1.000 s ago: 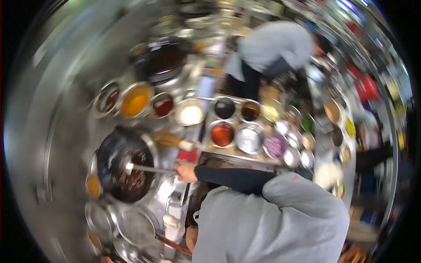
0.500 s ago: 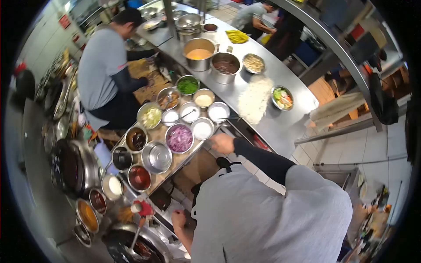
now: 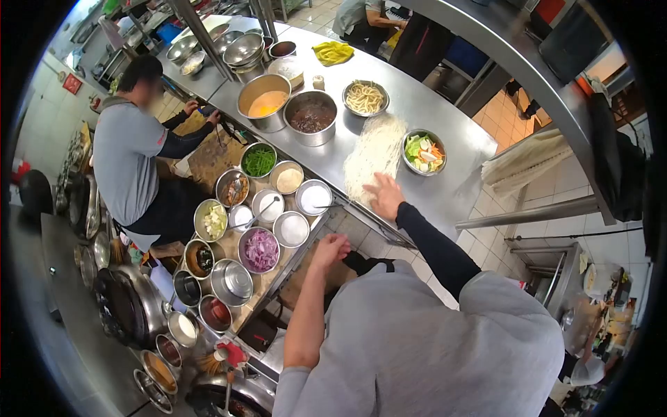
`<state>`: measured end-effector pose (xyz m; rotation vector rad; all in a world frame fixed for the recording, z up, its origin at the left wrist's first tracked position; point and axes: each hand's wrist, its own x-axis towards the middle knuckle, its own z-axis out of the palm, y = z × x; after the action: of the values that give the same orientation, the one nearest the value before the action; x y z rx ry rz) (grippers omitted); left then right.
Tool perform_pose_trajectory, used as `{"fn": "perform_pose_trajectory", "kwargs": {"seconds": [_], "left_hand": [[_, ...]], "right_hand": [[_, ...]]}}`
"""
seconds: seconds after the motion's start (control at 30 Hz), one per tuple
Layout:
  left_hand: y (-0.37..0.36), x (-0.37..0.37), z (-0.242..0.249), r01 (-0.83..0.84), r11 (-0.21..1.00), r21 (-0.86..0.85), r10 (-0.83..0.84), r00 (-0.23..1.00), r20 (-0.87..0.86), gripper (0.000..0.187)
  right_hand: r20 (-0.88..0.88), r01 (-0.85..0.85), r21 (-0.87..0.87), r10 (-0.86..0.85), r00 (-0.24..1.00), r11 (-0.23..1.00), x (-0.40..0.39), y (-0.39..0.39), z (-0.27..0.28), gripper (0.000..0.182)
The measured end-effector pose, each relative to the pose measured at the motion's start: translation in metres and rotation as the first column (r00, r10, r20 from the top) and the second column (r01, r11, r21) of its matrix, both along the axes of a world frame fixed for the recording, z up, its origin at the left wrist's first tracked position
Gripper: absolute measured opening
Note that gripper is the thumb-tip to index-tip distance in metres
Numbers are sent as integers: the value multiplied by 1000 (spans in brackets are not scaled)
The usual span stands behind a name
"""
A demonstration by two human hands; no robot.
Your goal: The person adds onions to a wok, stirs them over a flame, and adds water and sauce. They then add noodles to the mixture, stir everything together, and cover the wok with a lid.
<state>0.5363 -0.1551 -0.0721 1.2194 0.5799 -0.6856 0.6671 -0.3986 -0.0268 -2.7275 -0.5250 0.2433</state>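
My right hand (image 3: 383,196), at the end of a black sleeve, reaches over the near end of a pile of thin white noodles (image 3: 375,149) on the steel counter. Its fingers are spread and touch the noodles. Closer to my body, my left hand (image 3: 332,249) hovers with curled fingers, and nothing shows in it. Beside the noodles sit a bowl of cut vegetables (image 3: 424,152) and a bowl of thick noodles (image 3: 366,98). Left of my left hand are a bowl of chopped purple onion (image 3: 259,249) and a bowl of white powder (image 3: 291,229).
Several metal bowls crowd the lower table, including chopped greens (image 3: 259,160) and red sauce (image 3: 215,313). Two deep pots (image 3: 310,118) stand on the counter (image 3: 445,201). A wok (image 3: 240,396) is at lower left. A co-worker (image 3: 132,156) stands at left, holding a small dark object.
My right hand has moved from beside the white powder bowls onto the noodles. My left hand has risen from near the wok to beside the bowl table. The co-worker's hands have lifted.
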Motion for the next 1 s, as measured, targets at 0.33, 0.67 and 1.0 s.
{"fn": "perform_pose_trajectory", "kwargs": {"seconds": [0.33,0.67,1.0], "left_hand": [[-50,-6,-7,-426,738,-524,491,871,-17,55],[-62,-37,-14,-515,694,-504,604,797,18,48],[-58,-60,12,-528,687,-499,627,778,39,49]], "right_hand": [[-142,-89,363,149,979,928,-67,12,29,43],[-239,281,129,-245,940,951,-45,-62,3,17],[-127,244,257,-218,968,935,-80,-87,-29,15]]}}
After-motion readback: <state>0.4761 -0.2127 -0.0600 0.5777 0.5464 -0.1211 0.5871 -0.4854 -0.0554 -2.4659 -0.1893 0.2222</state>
